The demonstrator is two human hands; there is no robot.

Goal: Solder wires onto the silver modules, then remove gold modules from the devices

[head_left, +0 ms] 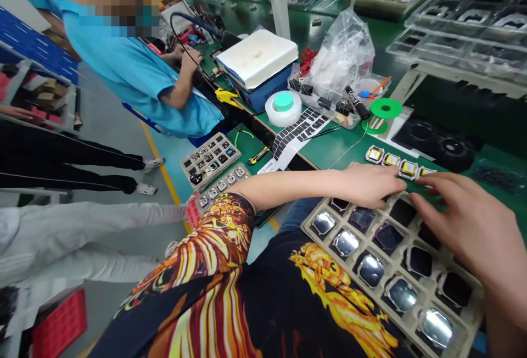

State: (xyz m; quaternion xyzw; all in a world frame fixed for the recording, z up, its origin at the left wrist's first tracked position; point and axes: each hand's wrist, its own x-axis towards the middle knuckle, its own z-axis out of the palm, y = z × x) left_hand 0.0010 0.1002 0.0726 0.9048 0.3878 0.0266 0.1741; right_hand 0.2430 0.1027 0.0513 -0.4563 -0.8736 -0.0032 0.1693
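Observation:
A row of several small watch cases [391, 159] with yellow and white faces lies on the green bench. My left hand [376, 185] reaches over the tray's back edge, fingers stretched towards the row and its fingertips beside the third case [408, 169]. At the row's right end, the fingers of my right hand [461, 207] curve apart over the partly covered last case [426, 173]; whether they touch it is unclear. Below both hands, a beige compartment tray [354, 245] rests tilted at my lap, holding watch cases with dark or shiny faces [371, 269].
A spool of wire [385, 110], tape roll [284, 108], black label sheet [294, 135], tweezers [323, 133] and parts bin [329, 108] crowd the bench. Stacked clear trays [465, 23] stand at right. A co-worker in blue [123, 72] works at left, beside another parts tray [212, 160].

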